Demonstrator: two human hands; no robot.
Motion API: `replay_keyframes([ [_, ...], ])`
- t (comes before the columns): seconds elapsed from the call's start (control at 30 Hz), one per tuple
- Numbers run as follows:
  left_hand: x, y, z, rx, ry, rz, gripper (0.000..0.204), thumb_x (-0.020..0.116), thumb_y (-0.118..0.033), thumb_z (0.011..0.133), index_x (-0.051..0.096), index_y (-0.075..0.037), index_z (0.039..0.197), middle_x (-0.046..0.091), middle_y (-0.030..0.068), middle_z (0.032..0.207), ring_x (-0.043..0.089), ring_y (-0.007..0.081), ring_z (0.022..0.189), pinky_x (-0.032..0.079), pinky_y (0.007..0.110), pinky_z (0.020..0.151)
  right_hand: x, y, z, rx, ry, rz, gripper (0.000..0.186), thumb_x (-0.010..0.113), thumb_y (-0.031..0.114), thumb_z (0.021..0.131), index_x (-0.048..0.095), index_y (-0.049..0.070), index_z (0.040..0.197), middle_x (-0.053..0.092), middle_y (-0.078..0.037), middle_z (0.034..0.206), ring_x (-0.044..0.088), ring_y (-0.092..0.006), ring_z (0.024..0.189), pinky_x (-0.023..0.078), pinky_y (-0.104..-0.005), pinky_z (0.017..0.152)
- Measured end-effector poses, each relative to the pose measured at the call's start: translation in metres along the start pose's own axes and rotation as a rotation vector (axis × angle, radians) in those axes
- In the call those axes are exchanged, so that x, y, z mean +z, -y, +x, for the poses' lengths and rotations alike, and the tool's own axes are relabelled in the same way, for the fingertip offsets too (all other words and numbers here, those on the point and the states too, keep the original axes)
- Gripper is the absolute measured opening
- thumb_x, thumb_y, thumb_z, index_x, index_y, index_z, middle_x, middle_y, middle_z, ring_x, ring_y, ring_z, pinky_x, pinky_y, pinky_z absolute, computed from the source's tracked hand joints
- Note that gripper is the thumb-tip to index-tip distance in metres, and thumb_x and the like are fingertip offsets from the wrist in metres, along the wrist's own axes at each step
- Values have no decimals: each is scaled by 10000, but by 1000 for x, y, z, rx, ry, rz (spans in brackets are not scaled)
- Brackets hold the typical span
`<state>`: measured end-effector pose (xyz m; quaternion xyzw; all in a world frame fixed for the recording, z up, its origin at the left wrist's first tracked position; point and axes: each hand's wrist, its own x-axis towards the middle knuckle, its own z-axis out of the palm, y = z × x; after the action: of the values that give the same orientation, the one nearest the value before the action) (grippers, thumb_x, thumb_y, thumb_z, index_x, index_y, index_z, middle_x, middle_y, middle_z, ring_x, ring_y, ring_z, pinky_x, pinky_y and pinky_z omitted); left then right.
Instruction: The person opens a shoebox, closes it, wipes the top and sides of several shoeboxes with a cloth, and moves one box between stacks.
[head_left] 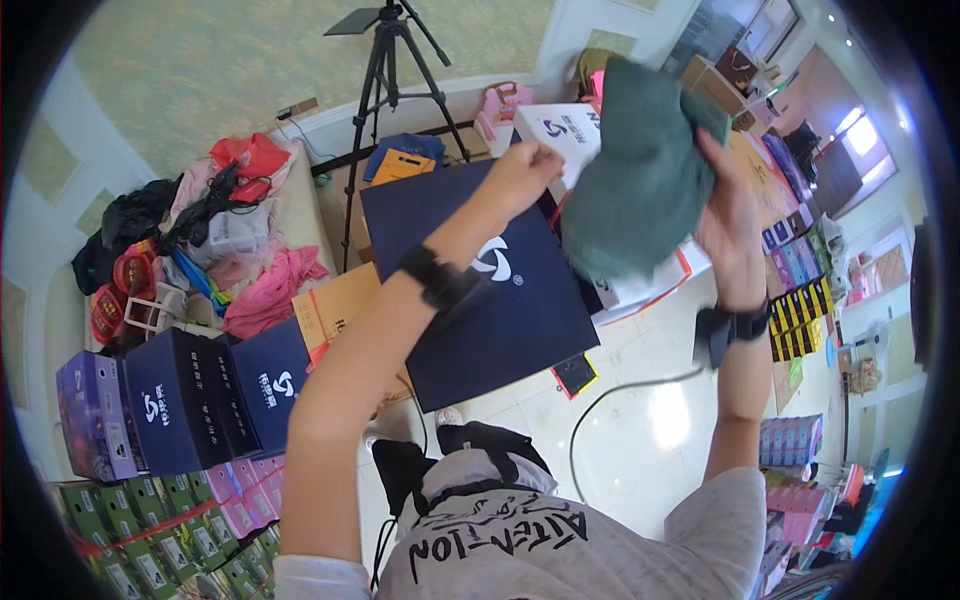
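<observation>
My right hand point(733, 220) holds up a dark green piece of cloth point(635, 180), gripping its right side. The cloth hangs folded and is slightly blurred; its exact kind cannot be made out. To the left of it, my left hand point(525, 178) is closed with bent fingers, apart from the cloth, and nothing shows in it. Below both hands lies a large dark blue box point(480, 300) with a white swirl mark. A black band sits on each wrist.
A white box point(560, 130) stands behind the blue one, near a black tripod point(385, 90). Clothes and bags point(235, 220) are heaped at the left, above more dark blue boxes point(175, 400). Green shoe boxes point(150, 520) are stacked lower left. A cable point(600, 405) crosses the tiled floor.
</observation>
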<state>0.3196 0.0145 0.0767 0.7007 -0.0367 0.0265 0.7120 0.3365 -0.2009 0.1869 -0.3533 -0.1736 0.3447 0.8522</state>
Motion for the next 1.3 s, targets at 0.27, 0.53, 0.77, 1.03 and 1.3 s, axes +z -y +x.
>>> replay_keyframes([
  [0.27, 16, -26, -151, 43, 691, -795, 723, 438, -454, 830, 236, -44, 1390, 245, 70, 1423, 225, 153, 1308, 194, 313, 1066, 41, -114, -82, 116, 178, -29, 643, 390, 466, 903, 271, -21, 1306, 450, -236, 1240, 490, -380, 1114, 379, -438, 976],
  [0.53, -15, -11, -276, -192, 92, -504, 1361, 880, -397, 408, 36, -56, 1420, 125, 114, 1455, 175, 247, 1340, 176, 365, 1065, 67, -212, -92, 391, 70, 234, 466, 311, 370, 961, 384, 0, 1234, 526, -151, 1168, 559, -265, 1029, 434, -362, 910],
  [0.77, -47, 26, -348, -362, -290, -489, 677, 668, -219, 794, 313, 6, 1325, 465, 95, 1264, 473, 199, 1144, 368, 304, 952, 103, -255, -88, 702, -79, 294, 462, 429, 312, 937, 347, 42, 1303, 508, -96, 1220, 502, -228, 1126, 399, -364, 959],
  [1.03, -78, 19, -363, -417, -385, -860, 446, 467, -307, 928, 413, -2, 1249, 525, 94, 1187, 521, 173, 1071, 424, 309, 909, 134, -283, -82, 236, 254, -538, 580, 577, 21, 820, 292, 45, 1326, 501, -98, 1200, 507, -173, 1076, 422, -291, 894],
  [1.3, -124, 40, -390, -390, -398, -794, 430, 455, -321, 930, 441, -2, 1218, 522, 110, 1191, 512, 199, 1096, 414, 334, 926, 131, -312, -91, 100, -71, -1011, 431, 591, -10, 798, 454, 45, 1203, 576, -90, 995, 583, -85, 768, 471, -215, 593],
])
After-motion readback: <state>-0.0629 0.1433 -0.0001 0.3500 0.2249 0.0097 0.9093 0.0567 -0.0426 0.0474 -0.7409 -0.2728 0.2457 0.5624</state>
